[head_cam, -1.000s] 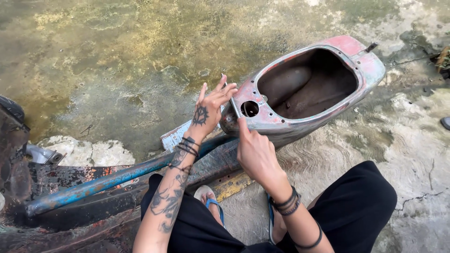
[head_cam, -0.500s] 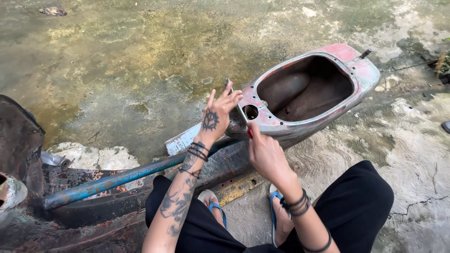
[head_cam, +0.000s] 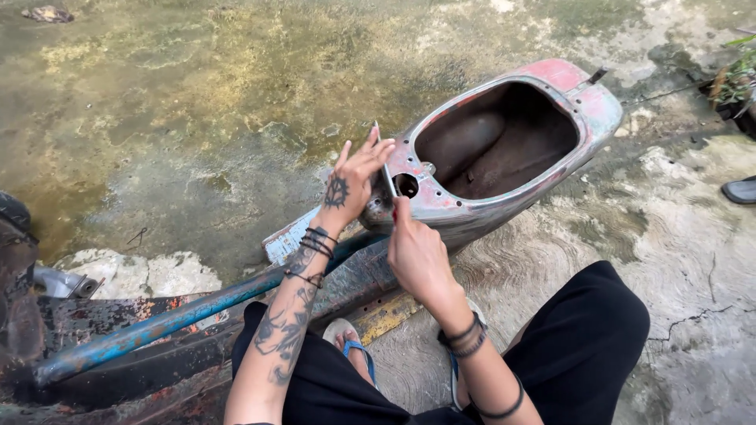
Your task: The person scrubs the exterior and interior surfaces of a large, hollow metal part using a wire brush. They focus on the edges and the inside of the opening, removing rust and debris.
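Left hand (head_cam: 352,186): fingers pinched on thin metal rod (head_cam: 385,169), at shell's front edge
Right hand (head_cam: 417,253): closed, against scooter shell (head_cam: 504,142) below round hole (head_cam: 406,185)
Shell: hollow, lying on concrete, beside blue tube (head_cam: 165,323)

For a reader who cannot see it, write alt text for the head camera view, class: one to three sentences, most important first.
A person's left hand and right hand hold a thin metal tool at the front end of a rusty, pink-painted scooter body shell, beside a round hole. The shell lies on stained concrete ground; a blue metal tube runs lower left.
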